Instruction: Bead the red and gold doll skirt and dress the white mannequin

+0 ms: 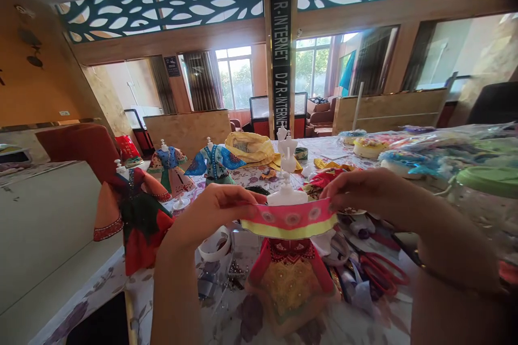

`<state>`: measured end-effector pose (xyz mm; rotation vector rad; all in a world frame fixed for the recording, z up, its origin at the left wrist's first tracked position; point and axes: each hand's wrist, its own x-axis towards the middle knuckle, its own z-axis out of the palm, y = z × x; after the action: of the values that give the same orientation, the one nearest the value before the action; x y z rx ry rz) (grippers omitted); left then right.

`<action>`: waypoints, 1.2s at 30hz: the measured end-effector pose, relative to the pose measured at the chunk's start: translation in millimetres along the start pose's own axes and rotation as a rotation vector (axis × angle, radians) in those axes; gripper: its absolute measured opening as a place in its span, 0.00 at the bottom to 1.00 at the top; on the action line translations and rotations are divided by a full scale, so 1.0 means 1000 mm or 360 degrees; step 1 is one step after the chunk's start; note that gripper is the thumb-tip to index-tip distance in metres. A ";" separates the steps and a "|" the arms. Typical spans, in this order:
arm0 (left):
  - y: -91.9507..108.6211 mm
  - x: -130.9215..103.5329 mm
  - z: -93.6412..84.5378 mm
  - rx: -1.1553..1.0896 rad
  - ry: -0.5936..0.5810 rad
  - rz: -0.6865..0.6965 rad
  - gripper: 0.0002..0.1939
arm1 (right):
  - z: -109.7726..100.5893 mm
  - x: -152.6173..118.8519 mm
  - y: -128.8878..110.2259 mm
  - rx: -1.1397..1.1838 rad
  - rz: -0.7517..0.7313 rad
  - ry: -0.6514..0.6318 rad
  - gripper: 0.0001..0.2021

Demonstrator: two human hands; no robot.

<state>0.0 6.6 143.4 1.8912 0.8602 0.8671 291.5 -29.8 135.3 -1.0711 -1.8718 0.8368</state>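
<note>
Stretched between my two hands is a pink and yellow fabric strip (pixel 292 216) with pale round patterns. My left hand (pixel 229 202) pinches its left end; my right hand (pixel 356 191) pinches the right end. Behind the strip stands a small white mannequin (pixel 286 194), its chest partly covered by the cloth. Below the strip, that mannequin wears a red bodice and a full skirt (pixel 289 285) with a gold patterned panel. Both thumbs face me, while some fingertips are hidden behind the cloth.
Dressed miniature mannequins (pixel 133 210) stand at the left. Red-handled scissors (pixel 382 272) lie among scraps on the right, near a green-lidded jar (pixel 489 183). A white tape roll (pixel 216 243) sits left of the skirt. A dark phone (pixel 101 321) lies at the front left.
</note>
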 end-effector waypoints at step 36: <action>-0.036 0.043 0.034 -0.0630 -0.0225 0.0112 0.11 | 0.042 0.044 0.011 0.0448 -0.0202 -0.0170 0.03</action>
<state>42.6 41.6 107.7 1.6183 0.4955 0.8630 245.0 7.6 120.9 -0.7392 -1.8213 1.0631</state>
